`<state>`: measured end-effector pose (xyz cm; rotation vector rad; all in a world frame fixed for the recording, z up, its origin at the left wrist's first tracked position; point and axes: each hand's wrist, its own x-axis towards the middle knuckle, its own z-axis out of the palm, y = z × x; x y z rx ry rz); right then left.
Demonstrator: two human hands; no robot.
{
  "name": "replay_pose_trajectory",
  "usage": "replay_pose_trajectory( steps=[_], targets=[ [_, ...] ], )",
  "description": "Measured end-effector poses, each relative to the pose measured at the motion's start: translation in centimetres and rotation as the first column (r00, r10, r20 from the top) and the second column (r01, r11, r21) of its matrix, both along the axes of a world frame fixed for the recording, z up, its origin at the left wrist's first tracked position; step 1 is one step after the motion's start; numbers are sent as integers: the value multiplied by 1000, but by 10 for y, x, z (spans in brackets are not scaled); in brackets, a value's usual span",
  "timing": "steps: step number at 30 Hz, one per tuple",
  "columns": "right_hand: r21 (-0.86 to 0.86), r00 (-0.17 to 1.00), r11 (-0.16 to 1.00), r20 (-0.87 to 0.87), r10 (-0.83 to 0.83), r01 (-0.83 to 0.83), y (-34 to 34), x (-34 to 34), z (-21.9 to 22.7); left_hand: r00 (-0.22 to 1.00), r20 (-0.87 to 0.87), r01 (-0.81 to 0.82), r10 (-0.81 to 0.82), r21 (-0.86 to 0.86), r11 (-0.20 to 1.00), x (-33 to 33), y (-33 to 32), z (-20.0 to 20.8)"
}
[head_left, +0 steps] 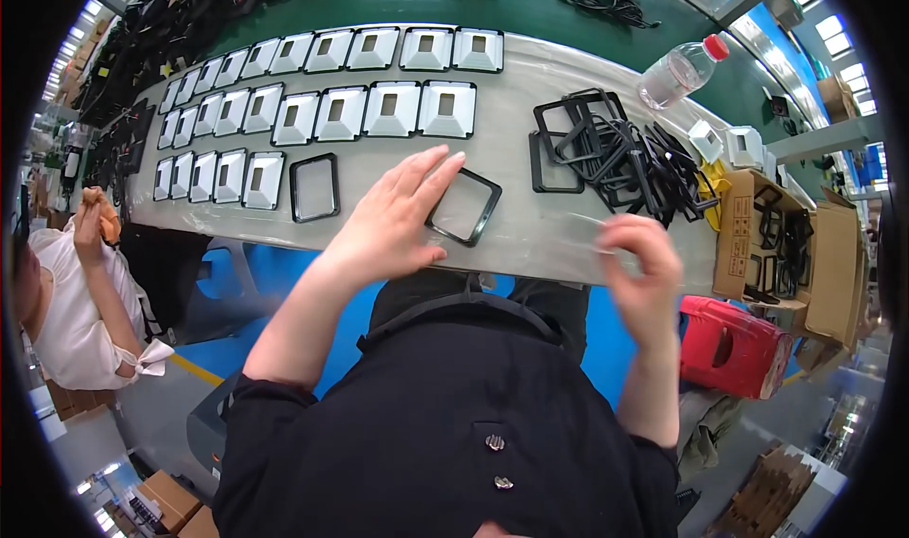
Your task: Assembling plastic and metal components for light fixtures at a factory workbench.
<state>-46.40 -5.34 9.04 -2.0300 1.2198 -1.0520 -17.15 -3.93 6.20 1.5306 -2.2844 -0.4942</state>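
My left hand [393, 211] is stretched out palm down, its fingers resting at the left edge of a thin black rectangular frame [487, 218] that lies slanted near the table's front edge. To the right, my right hand [646, 271] is raised over the front edge, slightly blurred. Thumb and forefinger pinch together there, and a thin pale strip [573, 218] seems to trail leftward from them. A second black frame [337, 186] lies flat to the left of my left hand. Beyond it, white housings [393, 109] with black rims stand in three rows.
A tangled pile of black frames [625, 159] lies at right, near a red-capped bottle [677, 74]. An open cardboard box [743, 240] of black frames stands by the right edge, above a red plastic stool [729, 349]. Another person [80, 292] sits at left.
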Motion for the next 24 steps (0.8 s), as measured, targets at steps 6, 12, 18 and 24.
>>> replay_pose_trajectory(
  steps=[6,12,18,24],
  targets=[
    [-180,940,926,-152,307,-331,-21,83,-57,982,-176,90,-74,80,993,9,-19,-14],
    [163,983,985,181,19,-49,-1,87,-50,910,-413,0,-25,-61,998,4,8,-11],
    [622,777,654,624,-84,-429,-1,94,19,842,-526,29,-116,-171,985,-5,33,33],
    [601,763,663,643,-70,-446,5,91,38,817,-534,12,-218,-363,932,-11,37,39]
  ],
)
